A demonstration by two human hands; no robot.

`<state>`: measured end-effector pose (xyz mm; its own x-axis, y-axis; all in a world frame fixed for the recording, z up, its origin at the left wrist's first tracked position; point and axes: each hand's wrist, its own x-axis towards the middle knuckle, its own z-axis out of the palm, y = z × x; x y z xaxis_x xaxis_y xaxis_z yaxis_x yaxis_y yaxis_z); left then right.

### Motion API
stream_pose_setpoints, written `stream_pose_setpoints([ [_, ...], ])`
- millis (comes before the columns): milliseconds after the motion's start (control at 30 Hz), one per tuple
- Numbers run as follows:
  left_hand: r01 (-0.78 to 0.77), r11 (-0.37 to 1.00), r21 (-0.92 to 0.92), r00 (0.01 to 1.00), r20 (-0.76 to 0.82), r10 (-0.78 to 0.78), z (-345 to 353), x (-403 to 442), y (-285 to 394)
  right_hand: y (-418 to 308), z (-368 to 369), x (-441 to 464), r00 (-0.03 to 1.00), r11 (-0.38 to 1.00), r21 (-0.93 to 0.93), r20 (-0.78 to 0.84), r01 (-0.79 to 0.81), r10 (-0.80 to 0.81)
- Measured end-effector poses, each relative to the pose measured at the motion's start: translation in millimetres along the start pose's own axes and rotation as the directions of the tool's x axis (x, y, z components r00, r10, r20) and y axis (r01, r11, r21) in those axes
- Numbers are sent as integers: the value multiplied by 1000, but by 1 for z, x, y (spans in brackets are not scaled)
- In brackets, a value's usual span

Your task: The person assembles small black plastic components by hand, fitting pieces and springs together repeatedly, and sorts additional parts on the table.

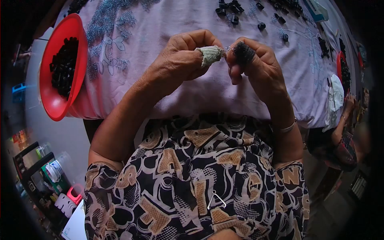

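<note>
Both hands meet in a pinch over the cloth, fingertips almost touching. My left hand (180,56) is closed, with a pale ribbed finger cover (211,55) around the thumb. My right hand (260,66) is also closed, and a dark, rough-looking cover (243,52) sits over its thumb. Something tiny and shiny shows between the fingertips, too small to name. Beyond the hands lie loose black plastic pieces (235,19). A spread of small silvery-blue bits (106,30), perhaps springs, covers the cloth at the upper left.
A red bowl (83,60) full of small black pieces (64,66) stands at the left edge of the pink cloth (160,106). More black parts (288,6) lie at the upper right. Another person's arm (342,124) is at the far right, near a white cloth (335,100).
</note>
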<state>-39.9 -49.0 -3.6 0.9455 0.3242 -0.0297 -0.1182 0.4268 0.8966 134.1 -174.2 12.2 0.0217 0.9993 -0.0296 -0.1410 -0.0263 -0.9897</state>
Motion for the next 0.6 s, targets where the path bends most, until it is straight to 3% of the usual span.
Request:
stream_pose_setpoints([
  [267,5,1000,25,1000,-2,-5,1,-1,0,-2,4,-3,999,996,85,-25,-41,43],
  [500,-32,997,69,999,-18,33,1,-2,1,-3,4,0,998,998,14,-11,-69,69],
  [600,-70,979,189,996,-34,78,4,-2,5,-3,7,-1,998,998,-5,-27,-61,61],
])
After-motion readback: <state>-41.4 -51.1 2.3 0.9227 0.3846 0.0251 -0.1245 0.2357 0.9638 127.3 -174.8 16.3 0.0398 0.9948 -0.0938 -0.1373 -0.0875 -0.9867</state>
